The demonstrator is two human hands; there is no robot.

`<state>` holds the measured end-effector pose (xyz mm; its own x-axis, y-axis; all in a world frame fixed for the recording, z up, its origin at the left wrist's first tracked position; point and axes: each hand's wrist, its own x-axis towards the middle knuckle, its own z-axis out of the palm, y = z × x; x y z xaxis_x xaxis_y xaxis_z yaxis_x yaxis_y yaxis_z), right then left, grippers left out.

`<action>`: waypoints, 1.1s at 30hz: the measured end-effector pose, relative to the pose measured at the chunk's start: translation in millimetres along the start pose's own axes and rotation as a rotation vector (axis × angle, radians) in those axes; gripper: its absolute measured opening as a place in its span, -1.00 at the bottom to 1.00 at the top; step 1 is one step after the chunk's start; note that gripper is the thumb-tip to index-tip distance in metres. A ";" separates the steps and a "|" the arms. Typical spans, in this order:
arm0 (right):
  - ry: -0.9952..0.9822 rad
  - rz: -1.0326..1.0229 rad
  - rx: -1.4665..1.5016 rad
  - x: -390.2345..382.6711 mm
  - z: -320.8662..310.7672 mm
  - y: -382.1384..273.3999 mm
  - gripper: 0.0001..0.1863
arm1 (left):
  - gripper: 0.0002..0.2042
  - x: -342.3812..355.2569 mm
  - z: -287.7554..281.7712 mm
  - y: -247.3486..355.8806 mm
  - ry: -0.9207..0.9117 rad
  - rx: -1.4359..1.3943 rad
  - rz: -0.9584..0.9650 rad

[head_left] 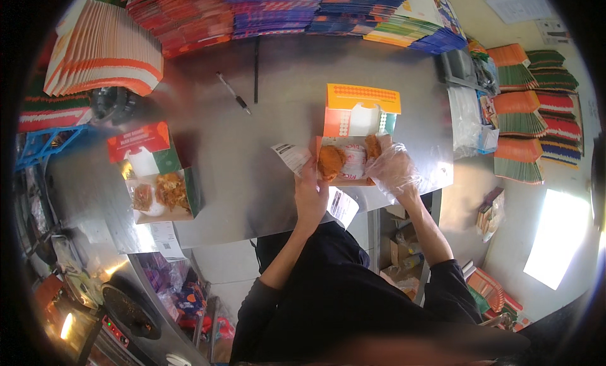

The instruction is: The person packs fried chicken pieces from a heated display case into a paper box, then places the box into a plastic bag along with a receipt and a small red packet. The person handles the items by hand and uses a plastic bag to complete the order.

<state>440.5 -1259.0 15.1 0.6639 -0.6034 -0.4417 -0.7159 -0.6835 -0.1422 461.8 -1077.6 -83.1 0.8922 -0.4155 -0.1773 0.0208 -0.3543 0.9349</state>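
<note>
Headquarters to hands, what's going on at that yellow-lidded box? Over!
Left hand at left side of open yellow-lidded box. Clear-gloved right hand at its right end. Fried piece and wrapped item inside. Paper slip beside left hand.
</note>
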 end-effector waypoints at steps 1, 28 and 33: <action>-0.017 -0.019 -0.034 -0.8 -0.1 -0.5 -0.48 | -0.53 -0.6 1.6 -1.9 0.012 -0.009 0.010; 0.239 -0.317 1.957 -40.2 13.1 -124.1 -0.19 | -0.41 17.0 -90.8 98.4 0.258 0.279 0.576; 0.540 -0.601 1.553 -71.4 24.1 -216.7 -0.33 | -0.51 42.3 -156.5 100.5 0.296 0.403 0.463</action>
<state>543.1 -1057.9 56.2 0.6512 -0.7135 0.2584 0.3243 -0.0462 -0.9448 572.2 -999.7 51.5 0.8558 -0.3729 0.3586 -0.5113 -0.5032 0.6967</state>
